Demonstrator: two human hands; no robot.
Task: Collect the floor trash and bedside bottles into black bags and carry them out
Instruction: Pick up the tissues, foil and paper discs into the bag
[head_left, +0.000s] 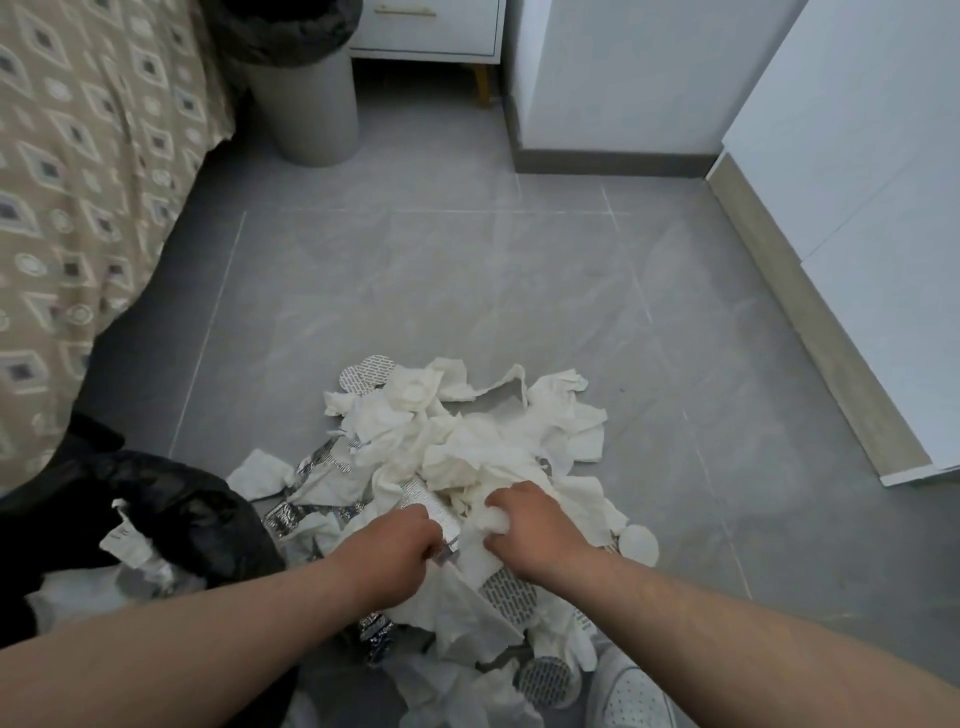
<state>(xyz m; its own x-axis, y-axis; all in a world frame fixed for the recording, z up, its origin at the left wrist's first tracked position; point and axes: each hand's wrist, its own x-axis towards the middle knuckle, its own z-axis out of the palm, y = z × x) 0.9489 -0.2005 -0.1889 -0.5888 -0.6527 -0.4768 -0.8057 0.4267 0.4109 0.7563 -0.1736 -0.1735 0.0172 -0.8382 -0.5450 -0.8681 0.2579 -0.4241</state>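
Note:
A heap of crumpled white tissues and silver foil wrappers (457, 441) lies on the grey tile floor in front of me. My left hand (400, 540) grips a foil wrapper and some tissue at the near side of the heap. Beside it, my right hand (530, 525) has its fingers curled round a wad of white tissue. An open black trash bag (171, 499) sits on the floor at my left, with a few tissues and foil scraps showing in its mouth. No bottles are in view.
A bed with a beige diamond-patterned cover (78, 208) runs along the left. A grey bin lined with a black bag (311, 98) stands by a white nightstand (431, 31) at the back. White cabinet panels (857, 208) line the right. My white shoe (628, 691) is at the bottom.

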